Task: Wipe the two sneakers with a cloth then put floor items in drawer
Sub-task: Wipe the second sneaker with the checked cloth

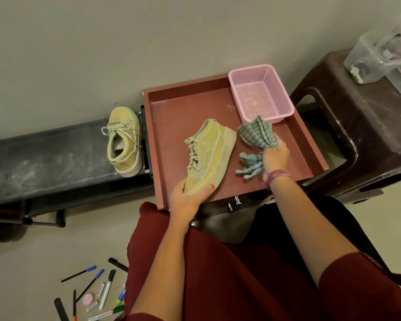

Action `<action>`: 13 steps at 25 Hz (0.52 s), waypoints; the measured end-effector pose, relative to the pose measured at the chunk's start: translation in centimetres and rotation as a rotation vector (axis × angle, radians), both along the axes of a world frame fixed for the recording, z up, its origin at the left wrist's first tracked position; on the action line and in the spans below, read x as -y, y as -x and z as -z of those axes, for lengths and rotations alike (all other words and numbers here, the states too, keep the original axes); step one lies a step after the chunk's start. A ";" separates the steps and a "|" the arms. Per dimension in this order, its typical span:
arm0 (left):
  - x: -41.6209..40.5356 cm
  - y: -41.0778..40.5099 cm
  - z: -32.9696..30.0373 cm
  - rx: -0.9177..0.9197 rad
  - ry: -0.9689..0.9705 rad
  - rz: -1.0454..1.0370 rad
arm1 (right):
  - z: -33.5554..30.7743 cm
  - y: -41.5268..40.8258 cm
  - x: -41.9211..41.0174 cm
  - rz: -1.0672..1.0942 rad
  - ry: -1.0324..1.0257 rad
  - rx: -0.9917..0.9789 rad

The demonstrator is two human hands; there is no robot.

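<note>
Red cloth over the person's lap (pixel 229 286) is filling the bottom of the view, nearest the camera. Beyond it, a dark bench (pixel 44 158) is running along the wall on the left, and a brown stool (pixel 368 135) is standing on the right, carrying clear tubs (pixel 384 52). Between them a red drawer (pixel 183 107) is lying pulled out, holding a pink basket (pixel 261 93) in its far right corner. One sneaker (pixel 208 156) is lying tilted on its side in the drawer; the left hand (pixel 190 198) is gripping its heel end, thumb curled over the upper. The other sneaker (pixel 124 141) is sitting upright on the bench, touching the drawer's side. The right hand (pixel 274 158) is clutching a checked cloth (pixel 257 133) in curled fingers just beside the held sneaker, above a small teal toy (pixel 249 165). Pens (pixel 95 293) and markers are lying scattered on the floor at lower left.
</note>
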State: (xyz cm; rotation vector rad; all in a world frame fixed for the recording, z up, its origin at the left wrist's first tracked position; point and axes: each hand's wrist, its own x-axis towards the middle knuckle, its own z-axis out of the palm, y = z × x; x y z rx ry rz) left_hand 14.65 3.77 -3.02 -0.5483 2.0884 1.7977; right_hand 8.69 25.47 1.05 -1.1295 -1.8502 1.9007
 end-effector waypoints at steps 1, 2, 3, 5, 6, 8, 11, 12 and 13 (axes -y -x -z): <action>0.0 0.0 0.0 0.012 -0.021 -0.007 | 0.0 0.7 0.6 -0.067 -0.044 0.016; 0.0 0.1 -0.2 0.013 -0.034 -0.010 | -0.3 1.3 1.3 -0.176 -0.109 0.038; 0.0 0.1 -0.2 0.016 -0.043 -0.011 | -0.4 1.5 2.2 -0.339 -0.204 0.075; -0.1 0.1 -0.3 0.024 -0.059 -0.011 | 0.0 1.2 4.4 -0.674 -0.459 0.148; -0.1 0.1 -0.3 0.025 -0.066 -0.014 | 0.3 0.4 5.3 -0.772 -0.570 0.149; -0.1 0.1 -0.1 0.029 -0.074 -0.032 | 0.9 -2.0 6.3 -0.894 -0.660 0.094; 0.0 0.2 0.0 0.027 -0.080 -0.029 | -0.2 -6.7 6.9 -0.981 -0.589 0.044; 0.0 0.2 0.0 0.025 -0.083 -0.022 | -0.7 -8.0 7.1 -1.009 -0.565 0.037; 0.0 0.1 -0.1 0.034 -0.087 -0.017 | -1.2 -9.0 7.0 -1.044 -0.553 0.026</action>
